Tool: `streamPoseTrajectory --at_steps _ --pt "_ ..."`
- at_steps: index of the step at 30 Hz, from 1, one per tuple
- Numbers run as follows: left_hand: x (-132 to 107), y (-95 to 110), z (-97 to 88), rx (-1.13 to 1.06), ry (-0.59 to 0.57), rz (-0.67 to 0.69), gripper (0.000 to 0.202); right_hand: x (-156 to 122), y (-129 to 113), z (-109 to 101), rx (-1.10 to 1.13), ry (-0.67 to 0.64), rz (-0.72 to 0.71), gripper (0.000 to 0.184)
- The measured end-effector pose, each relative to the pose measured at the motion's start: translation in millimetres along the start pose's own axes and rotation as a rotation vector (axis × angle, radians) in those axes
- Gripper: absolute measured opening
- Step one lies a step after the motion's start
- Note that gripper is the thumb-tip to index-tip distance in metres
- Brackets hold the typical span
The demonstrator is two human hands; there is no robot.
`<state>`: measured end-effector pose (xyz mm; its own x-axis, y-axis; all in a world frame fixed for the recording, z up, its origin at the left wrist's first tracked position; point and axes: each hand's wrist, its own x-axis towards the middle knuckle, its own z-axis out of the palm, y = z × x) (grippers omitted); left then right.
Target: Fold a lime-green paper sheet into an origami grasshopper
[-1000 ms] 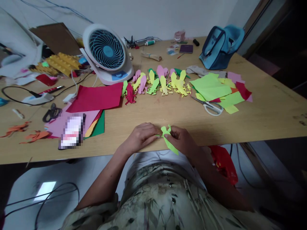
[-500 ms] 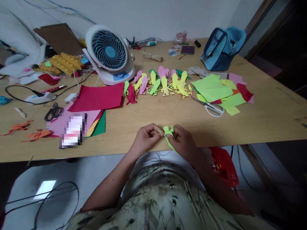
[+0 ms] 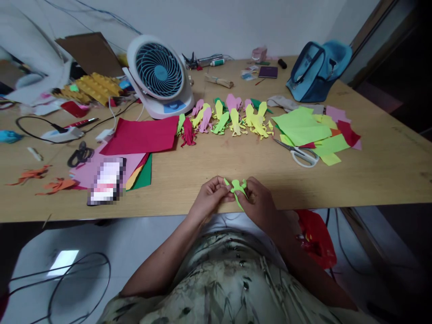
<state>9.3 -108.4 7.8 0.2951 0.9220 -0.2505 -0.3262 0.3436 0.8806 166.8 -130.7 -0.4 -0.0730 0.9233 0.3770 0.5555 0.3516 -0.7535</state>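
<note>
Between my two hands, near the table's front edge, is a light green folded paper figure (image 3: 239, 185) with thin limbs. My left hand (image 3: 214, 193) pinches one of its narrow limbs at the left side. With thumb and fingers, my right hand (image 3: 258, 198) grips the body from the right; part of the paper is hidden under that thumb. Beyond my hands stands a row of similar folded paper figures in yellow (image 3: 235, 120), pink (image 3: 205, 119), green (image 3: 221, 123) and red (image 3: 188, 132). Two orange paper figures (image 3: 59, 185) lie at the far left.
White-handled scissors (image 3: 303, 157) lie beside loose green paper sheets (image 3: 300, 126) on the right. Left are a red sheet (image 3: 141, 135), a phone (image 3: 107, 181), black-handled scissors (image 3: 80, 154) and a power strip (image 3: 62, 135). A fan (image 3: 160, 74) and a blue bag (image 3: 315, 72) stand behind.
The green limb at my left fingers now points more upward, and more of it shows. Both hands keep their hold. The whole view has shifted slightly.
</note>
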Motion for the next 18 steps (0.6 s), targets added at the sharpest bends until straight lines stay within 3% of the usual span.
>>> streamPoseTrajectory --at_steps 3,7,14,18 --pt "-1.6 2.6 -3.3 0.061 -0.047 0.042 0.041 -0.6 0.5 -0.8 0.004 0.0 0.002 0.023" --pt "0.8 13.1 -14.8 0.289 -0.264 0.153 0.033 1.4 0.3 -5.5 0.066 -0.052 0.046 0.022" --pt "5.8 19.4 -25.1 0.441 -0.357 0.2 0.026 3.0 1.1 -12.4 0.156 -0.154 0.152 0.018" --pt "3.5 33.1 -25.9 0.567 -0.451 0.29 0.022 1.3 2.4 -12.5 0.186 -0.189 0.166 0.017"
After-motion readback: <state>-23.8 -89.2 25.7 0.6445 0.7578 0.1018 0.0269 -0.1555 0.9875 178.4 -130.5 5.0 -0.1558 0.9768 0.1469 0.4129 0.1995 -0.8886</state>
